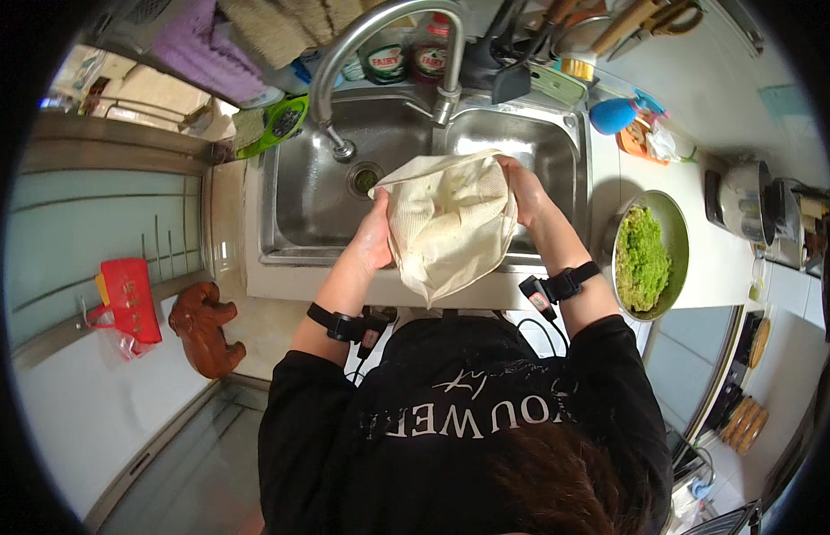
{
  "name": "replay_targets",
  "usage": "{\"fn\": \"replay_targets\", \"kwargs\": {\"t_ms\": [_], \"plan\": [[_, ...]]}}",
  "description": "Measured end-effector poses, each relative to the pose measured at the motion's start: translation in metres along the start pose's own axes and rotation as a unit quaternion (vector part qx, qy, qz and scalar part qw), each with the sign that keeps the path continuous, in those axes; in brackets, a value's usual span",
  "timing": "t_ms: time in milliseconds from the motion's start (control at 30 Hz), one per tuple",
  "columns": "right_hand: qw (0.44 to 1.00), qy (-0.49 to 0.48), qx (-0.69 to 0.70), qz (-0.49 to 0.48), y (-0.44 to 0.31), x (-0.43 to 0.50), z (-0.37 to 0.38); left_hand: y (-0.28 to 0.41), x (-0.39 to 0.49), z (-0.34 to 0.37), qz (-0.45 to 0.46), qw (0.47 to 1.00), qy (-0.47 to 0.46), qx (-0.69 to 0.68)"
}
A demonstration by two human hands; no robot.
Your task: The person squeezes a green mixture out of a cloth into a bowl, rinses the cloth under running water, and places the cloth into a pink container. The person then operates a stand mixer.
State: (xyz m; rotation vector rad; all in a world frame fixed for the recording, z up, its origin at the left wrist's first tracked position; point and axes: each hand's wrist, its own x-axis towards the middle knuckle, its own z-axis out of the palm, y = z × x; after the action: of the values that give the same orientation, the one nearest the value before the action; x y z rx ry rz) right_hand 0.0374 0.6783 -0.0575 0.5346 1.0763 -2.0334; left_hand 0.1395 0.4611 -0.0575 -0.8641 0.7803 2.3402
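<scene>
Between my hands a cream-coloured cloth bag (448, 227) is spread over the front of a double-bowl stainless steel sink (308, 221). My left hand (375, 234) grips the cloth at its left edge. On the opposite side, my right hand (522, 190) holds the upper right edge, its fingertips partly hidden by the fabric. Small greenish specks dot the inner face of the cloth, and its lower end hangs in a point over the counter's front edge. Green bits lie in the drain (365, 179) of the left bowl.
A metal bowl (679, 231) of shredded green vegetable (642, 257) stands on the counter at right. The curved faucet (325, 73) arches over the left bowl. Dish soap bottles (386, 60), a blue spray bottle (612, 117) and a green basket (281, 127) line the sink's far side.
</scene>
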Motion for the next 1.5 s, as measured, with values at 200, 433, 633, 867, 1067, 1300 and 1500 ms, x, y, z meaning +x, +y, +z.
{"fn": "replay_targets", "kwargs": {"t_ms": [200, 433, 633, 867, 1067, 1300, 1500], "plan": [[0.994, 0.069, -0.068, 0.049, 0.008, 0.019, -0.021, -0.009, 0.004, 0.008, 0.040, 0.988, -0.115, -0.097], [0.719, 0.031, -0.694, 0.024, 0.062, 0.060, -0.012, -0.014, 0.000, -0.055, 0.205, 0.942, -0.138, -0.225], [0.761, -0.053, -0.565, -0.316, 0.088, 0.057, 0.043, -0.004, 0.021, -0.098, 0.275, 0.915, -0.045, -0.292], [0.707, -0.128, -0.674, -0.173, 0.116, 0.071, 0.071, 0.037, 0.047, -0.124, 0.385, 0.863, -0.065, -0.320], [0.622, -0.025, -0.743, -0.244, 0.057, 0.089, 0.059, 0.051, 0.066, -0.146, 0.359, 0.875, 0.008, -0.324], [0.631, -0.007, -0.685, -0.364, 0.007, 0.133, 0.077, 0.051, 0.086, -0.140, 0.228, 0.932, 0.031, -0.280], [0.536, -0.082, -0.682, -0.491, 0.029, 0.077, 0.113, 0.048, 0.082, -0.130, 0.218, 0.937, -0.034, -0.270]]}}
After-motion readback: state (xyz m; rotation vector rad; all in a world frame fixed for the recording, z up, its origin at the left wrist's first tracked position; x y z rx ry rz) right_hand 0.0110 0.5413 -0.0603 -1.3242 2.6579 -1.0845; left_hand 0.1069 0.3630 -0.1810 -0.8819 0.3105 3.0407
